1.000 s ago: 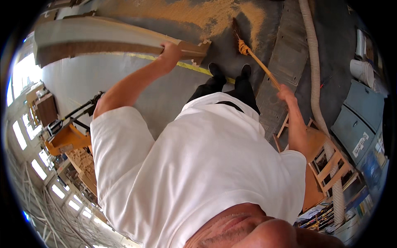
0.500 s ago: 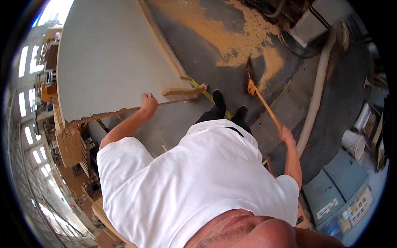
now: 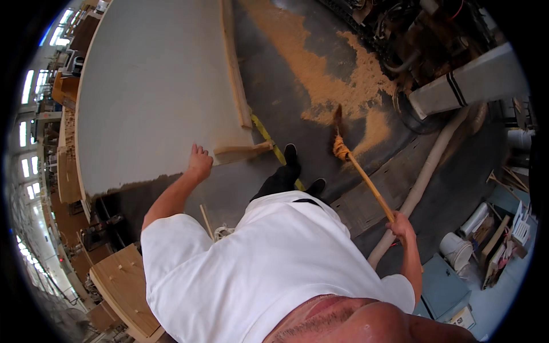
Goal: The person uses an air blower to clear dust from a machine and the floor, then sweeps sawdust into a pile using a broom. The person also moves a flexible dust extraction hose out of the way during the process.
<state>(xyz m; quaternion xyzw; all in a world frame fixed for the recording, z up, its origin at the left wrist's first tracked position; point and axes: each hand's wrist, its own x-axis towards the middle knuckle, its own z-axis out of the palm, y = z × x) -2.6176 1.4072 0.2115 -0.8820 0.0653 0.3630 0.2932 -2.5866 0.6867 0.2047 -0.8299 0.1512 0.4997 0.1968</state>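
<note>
The right hand (image 3: 402,226) grips a yellow-handled, brown-bristled broom (image 3: 370,190). The left hand (image 3: 199,162), fingers extended, is at the near edge of a flat pale-grey panel (image 3: 154,97). Loose tan sawdust (image 3: 323,80) lies on dark-grey floor (image 3: 262,68).

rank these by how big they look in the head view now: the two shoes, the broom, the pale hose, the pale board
1. Pale board
2. Pale hose
3. Broom
4. Left shoe and right shoe: they look alike, so unranked
</note>
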